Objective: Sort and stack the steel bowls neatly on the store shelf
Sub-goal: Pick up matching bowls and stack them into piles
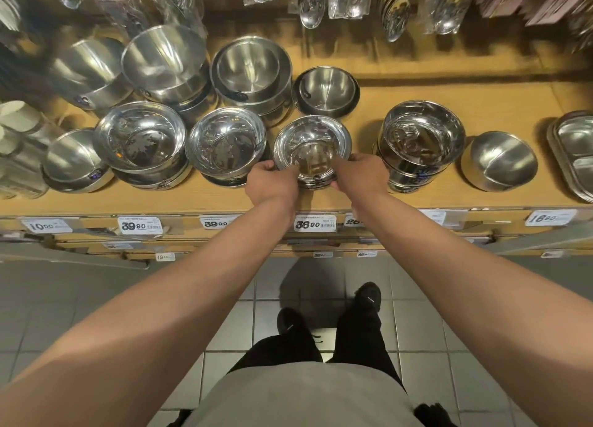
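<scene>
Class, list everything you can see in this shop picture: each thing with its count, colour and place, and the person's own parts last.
held bowl stack: one stack, shiny steel, front middle of shelf, between the hands
other bowl stacks and single bowls: about nine, steel, in two rows along the shelf
divided tray: one, steel, right end of shelf
shelf: one, light wood, across the picture
hanging packed spoons: several, silver in clear wrap, above the shelf
price tags: several, white with black numbers, on the shelf's front edge
floor tiles: grey, below
shoes: two, black, on the floor
left hand: grips the held stack's left side
right hand: grips its right side
</scene>
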`<action>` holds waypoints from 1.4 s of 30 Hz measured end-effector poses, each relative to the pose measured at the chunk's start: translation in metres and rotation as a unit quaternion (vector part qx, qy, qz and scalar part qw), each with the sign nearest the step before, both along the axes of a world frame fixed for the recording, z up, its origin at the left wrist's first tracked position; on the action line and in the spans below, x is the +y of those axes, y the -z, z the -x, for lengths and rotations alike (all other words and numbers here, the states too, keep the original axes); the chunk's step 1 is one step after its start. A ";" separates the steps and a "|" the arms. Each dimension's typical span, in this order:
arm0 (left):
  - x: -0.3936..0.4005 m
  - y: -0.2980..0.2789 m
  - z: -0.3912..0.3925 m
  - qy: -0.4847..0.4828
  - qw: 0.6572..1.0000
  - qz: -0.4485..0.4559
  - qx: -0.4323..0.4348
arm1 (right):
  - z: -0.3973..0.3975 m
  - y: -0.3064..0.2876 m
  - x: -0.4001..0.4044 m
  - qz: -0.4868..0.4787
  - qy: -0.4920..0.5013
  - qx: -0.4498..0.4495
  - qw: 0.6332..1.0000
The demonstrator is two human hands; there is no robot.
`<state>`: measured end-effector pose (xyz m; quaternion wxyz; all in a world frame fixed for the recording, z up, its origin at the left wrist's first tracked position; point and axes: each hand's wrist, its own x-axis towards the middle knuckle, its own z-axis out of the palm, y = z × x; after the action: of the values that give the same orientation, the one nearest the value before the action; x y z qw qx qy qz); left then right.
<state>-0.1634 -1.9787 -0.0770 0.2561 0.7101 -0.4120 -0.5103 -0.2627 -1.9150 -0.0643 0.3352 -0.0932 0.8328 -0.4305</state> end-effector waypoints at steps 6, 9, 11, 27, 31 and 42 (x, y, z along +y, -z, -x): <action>0.004 0.003 0.002 0.009 0.999 0.034 -0.028 | -0.004 0.004 0.003 0.035 0.001 0.019 0.999; 0.005 0.004 0.001 0.018 0.998 0.056 -0.037 | -0.004 0.006 0.005 0.029 -0.003 0.050 0.998; 0.004 0.004 0.001 0.019 0.998 0.053 -0.034 | -0.004 0.007 0.005 0.028 -0.002 0.045 0.999; 0.006 0.004 0.002 0.035 0.994 0.092 -0.045 | -0.006 0.010 0.005 0.028 -0.010 0.051 0.998; 0.006 0.001 0.002 0.035 0.995 0.087 -0.037 | -0.007 0.009 0.005 0.027 -0.019 0.051 0.998; 0.007 -0.009 0.000 0.019 0.998 0.057 -0.005 | -0.004 0.002 0.002 0.008 -0.028 0.033 0.999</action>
<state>-0.1635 -1.9713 -0.0676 0.2845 0.6885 -0.4553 -0.4875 -0.2591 -1.9134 -0.0662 0.3185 -0.1338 0.8372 -0.4240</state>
